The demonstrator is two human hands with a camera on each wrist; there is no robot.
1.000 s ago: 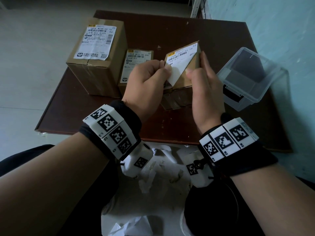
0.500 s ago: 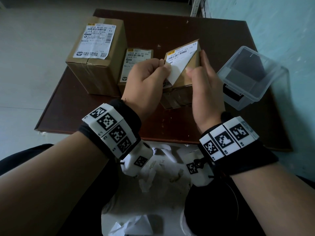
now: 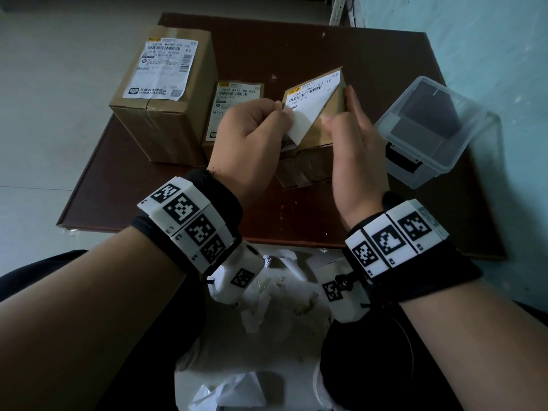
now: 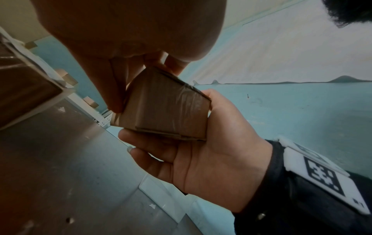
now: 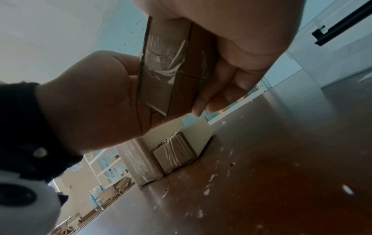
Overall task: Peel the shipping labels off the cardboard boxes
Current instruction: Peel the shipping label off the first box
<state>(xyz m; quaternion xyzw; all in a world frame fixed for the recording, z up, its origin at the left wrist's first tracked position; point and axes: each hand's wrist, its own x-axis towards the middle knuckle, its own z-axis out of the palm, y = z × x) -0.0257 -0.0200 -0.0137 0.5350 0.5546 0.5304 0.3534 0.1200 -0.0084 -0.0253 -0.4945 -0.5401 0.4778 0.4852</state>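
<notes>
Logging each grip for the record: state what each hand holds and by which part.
Left hand pinches the shipping label by its peeled lower corner. Right hand grips the small cardboard box by its right side, lifted off the table.

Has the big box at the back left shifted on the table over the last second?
No. The big box sits at the same spot by the table's left edge, beside the smaller labelled box. Only the view drifted slightly.

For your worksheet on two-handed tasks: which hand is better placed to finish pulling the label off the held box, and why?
The left hand: it already pinches the label by its lifted corner, while the right hand grips the small box.
</notes>
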